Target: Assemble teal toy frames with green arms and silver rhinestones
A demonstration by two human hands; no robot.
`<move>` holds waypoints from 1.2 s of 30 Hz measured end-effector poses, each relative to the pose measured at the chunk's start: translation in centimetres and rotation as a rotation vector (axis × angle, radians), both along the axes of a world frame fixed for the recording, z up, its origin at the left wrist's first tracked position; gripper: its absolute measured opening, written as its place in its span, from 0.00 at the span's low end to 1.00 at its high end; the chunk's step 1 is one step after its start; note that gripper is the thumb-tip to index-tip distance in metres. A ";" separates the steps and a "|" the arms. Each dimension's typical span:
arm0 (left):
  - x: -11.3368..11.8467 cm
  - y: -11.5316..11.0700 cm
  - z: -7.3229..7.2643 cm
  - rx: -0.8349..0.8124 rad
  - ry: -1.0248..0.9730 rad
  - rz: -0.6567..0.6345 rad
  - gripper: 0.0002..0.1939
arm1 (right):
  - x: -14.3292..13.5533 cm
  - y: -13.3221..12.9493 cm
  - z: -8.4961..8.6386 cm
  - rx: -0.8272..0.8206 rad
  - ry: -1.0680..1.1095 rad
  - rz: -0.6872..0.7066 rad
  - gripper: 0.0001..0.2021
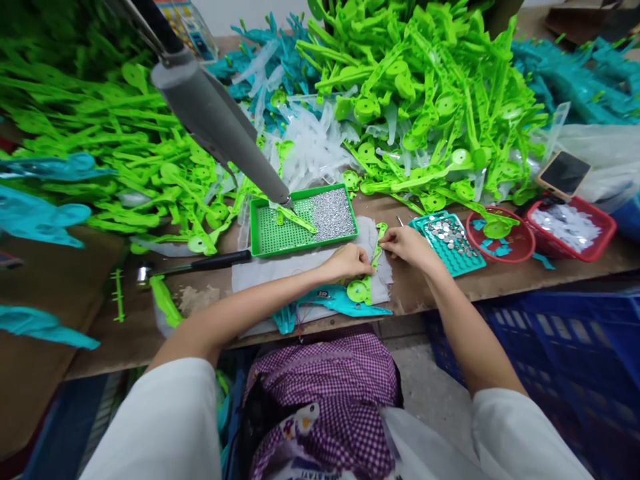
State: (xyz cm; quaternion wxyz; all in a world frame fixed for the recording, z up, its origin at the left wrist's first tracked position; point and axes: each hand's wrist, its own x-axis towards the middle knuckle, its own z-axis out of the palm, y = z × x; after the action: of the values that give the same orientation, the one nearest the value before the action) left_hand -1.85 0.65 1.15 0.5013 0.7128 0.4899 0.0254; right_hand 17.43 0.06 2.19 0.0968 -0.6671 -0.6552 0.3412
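A green plastic part (358,291) with a round end lies on a pale cloth (260,275) near the bench's front edge. My left hand (349,262) is closed at its middle, fingertips pressed on it. On the other side, my right hand (406,245) pinches near the part's upper end; anything small between the fingertips is hidden. Just below my left hand lies a blue plastic shell (335,300) with thin wires. A green tray (280,245) of small silvery pieces stands behind my left hand. Right of my right hand is a teal tray (463,267) with round metal discs.
A grey powered driver (215,120) hangs over the green tray. At left lies a hammer (200,263). Red baskets (526,250) stand at right. Heaps of green parts (440,100) and blue parts (580,80) cover the back. Blue crates (560,347) stand below right.
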 end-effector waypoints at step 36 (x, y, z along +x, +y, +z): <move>-1.0 -4.1 0.2 0.400 -0.077 -0.049 0.11 | -1.3 -4.0 -3.5 0.386 0.162 -0.037 0.06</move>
State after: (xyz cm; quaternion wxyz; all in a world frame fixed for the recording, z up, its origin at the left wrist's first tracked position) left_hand -2.86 -3.40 1.38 0.3685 0.8085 0.4379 0.1373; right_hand 16.11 -3.95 -1.26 0.2815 -0.6184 -0.6861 0.2600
